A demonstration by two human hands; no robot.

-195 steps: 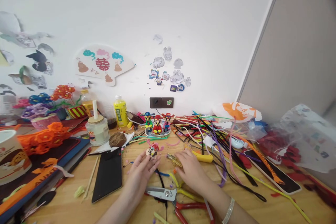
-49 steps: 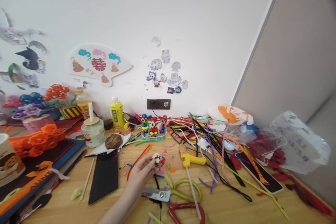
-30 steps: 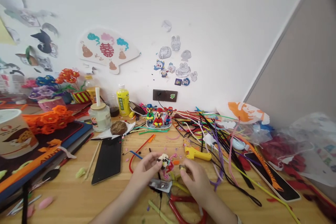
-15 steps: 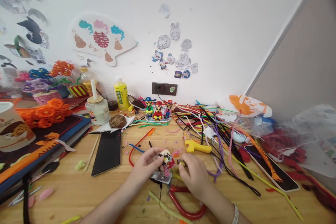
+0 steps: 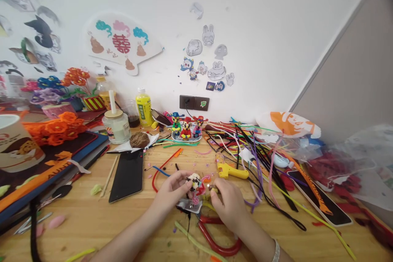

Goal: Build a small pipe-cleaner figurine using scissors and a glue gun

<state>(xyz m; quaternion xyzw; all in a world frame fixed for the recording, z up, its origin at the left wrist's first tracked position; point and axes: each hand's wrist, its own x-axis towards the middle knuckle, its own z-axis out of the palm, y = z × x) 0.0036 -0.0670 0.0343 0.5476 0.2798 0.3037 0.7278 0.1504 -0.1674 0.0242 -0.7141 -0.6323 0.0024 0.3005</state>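
My left hand (image 5: 175,188) pinches a small figure (image 5: 196,184) with a cream and black head and pink and red curled parts. Close to its right side, my right hand (image 5: 229,202) has its fingers closed around a small piece (image 5: 211,188), dark and yellowish, too small to name. A narrow gap separates that piece from the figure. Under the hands lie red-handled scissors (image 5: 219,247) and a shiny flat metallic item (image 5: 190,205). The yellow glue gun (image 5: 231,170) rests just beyond my right hand.
Three finished figures (image 5: 186,129) stand on a small dish at the back. Colourful craft stems (image 5: 254,159) spread across the right. A black phone (image 5: 127,176) lies left, beside a candle jar (image 5: 116,127). Another phone (image 5: 319,198) lies far right. Books and orange flowers (image 5: 58,127) fill the left.
The view has shifted slightly, so the objects appear a little further right. Both hands keep nearly the same pose, and the small piece in my right hand looks slightly turned.
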